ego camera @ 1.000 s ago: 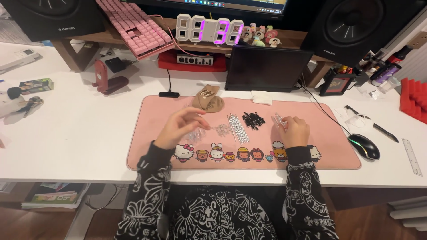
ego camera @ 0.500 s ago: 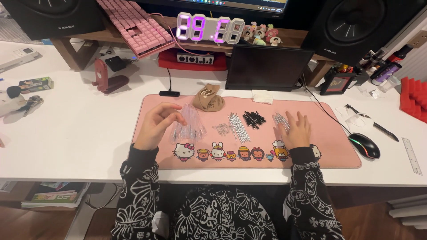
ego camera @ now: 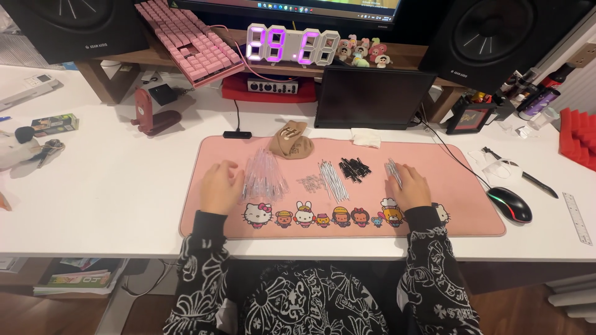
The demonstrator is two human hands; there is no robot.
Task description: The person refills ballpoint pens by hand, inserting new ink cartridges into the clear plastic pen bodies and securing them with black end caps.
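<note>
My left hand rests flat on the pink desk mat, its fingers touching a pile of clear plastic tubes. Over on the mat's right side my right hand lies flat, fingertips beside a small bundle of silver rods. Between the hands sit small metal springs, a row of thin silver refills and a heap of small black parts. A tan pouch lies at the mat's far edge. Neither hand grips anything.
A black tablet stands behind the mat, with a lit digital clock and a pink keyboard on the shelf. A mouse, pen and ruler lie right. A red stand sits left.
Both hands have spread apart and dropped flat onto the mat. The left hand slid left to the clear tubes; the right hand settled beside the silver rods.
</note>
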